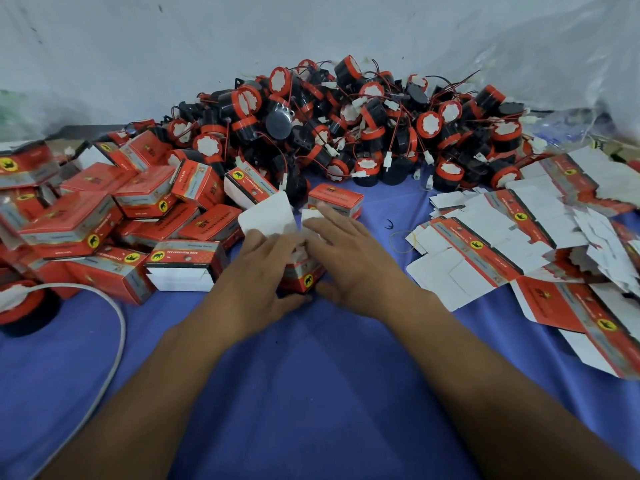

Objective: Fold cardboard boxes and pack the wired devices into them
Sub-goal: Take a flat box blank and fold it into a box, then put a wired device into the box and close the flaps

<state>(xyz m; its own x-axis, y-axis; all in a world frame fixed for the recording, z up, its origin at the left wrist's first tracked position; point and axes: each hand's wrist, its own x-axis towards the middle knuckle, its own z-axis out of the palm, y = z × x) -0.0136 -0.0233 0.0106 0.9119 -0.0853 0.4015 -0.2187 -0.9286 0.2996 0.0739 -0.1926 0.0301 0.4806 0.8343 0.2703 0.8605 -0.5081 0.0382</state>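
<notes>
Forearms lie in from 5 and 7 o'clock and meet at the centre of the table [304,368]. Left hand [266,268] is palm down over the small red box [304,277], fingers bent over its top and thumb hooked along its near lower edge, so it grips the box. Right hand [346,258] is palm down with fingers straight and together, pressing flat on the box top, index tip pointing to 12 o'clock; its thumb touches the near right corner. The box sits under and between both hands and is mostly covered. Its white flap [268,216] stands open at 11 o'clock of the hands. A closed box [335,200] sits just beyond the right fingertips at 12. Heap of wired devices [363,126], black and orange with red leads, lies farther off at 12 to 1. Folded boxes [104,216] are piled at 9 to 10, near the left hand. Flat box blanks [502,244] are spread at 3. A yellow rubber band [401,242] lies between the right hand and the blanks. A white cable [116,327] curves at 8.
</notes>
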